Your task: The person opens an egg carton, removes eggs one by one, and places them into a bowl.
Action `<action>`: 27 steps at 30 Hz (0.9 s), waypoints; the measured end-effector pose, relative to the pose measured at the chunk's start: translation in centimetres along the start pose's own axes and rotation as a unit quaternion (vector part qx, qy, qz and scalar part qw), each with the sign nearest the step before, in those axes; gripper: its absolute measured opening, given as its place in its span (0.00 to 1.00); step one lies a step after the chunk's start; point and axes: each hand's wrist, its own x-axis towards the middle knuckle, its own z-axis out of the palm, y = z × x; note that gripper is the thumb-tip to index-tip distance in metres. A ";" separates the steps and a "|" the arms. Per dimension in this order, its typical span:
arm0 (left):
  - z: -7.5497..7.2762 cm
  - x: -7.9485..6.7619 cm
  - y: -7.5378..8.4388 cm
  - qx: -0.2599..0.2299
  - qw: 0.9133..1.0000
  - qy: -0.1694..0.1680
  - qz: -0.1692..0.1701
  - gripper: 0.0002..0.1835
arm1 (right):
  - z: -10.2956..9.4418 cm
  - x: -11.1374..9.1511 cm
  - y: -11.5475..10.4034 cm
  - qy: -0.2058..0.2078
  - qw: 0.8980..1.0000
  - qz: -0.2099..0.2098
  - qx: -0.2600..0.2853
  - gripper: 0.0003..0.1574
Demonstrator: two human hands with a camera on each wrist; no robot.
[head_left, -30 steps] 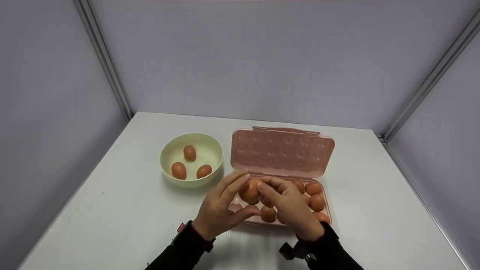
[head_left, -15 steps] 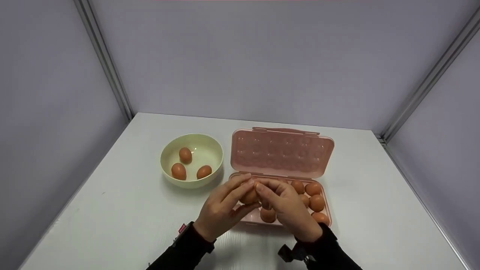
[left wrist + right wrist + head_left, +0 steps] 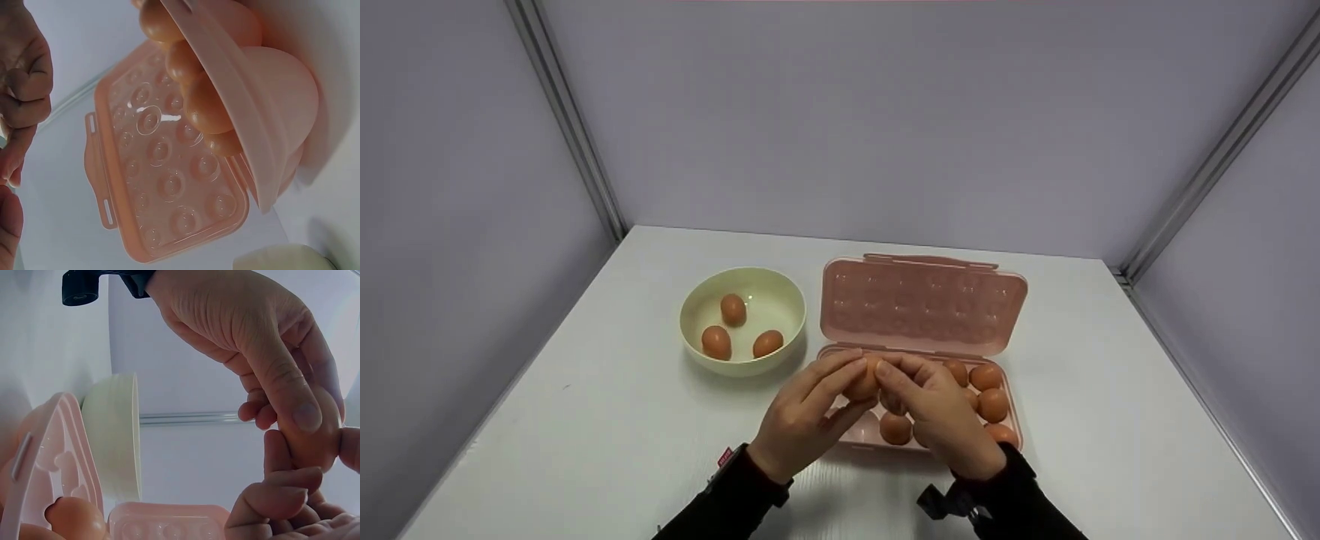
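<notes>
A brown egg (image 3: 861, 382) is held up between both hands over the left part of the pink egg carton (image 3: 864, 447). My left hand (image 3: 801, 414) grips it with fingers over the top and thumb beneath. From the other side, my right hand (image 3: 943, 420) pinches the egg's end between thumb and fingers. In the right wrist view the egg (image 3: 314, 444) shows fingertips around it. Several eggs fill the carton's right side, with one egg (image 3: 895, 428) at the near row. The carton's lid (image 3: 922, 306) stands open behind it.
A pale green bowl (image 3: 694, 349) stands left of the carton, with three eggs in it, one (image 3: 733, 309) at its middle. Grey panels enclose the white table (image 3: 585, 420) at the back and both sides.
My left thumb has come up against the held egg, and the left fingers have closed around it. One egg in the bowl has rolled slightly left. The right hand barely moves.
</notes>
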 end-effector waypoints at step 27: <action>-2.2 -2.7 -6.9 0.102 0.952 0.022 -0.289 0.26 | 0.4 0.0 0.4 -0.003 0.993 -0.022 -0.113 0.20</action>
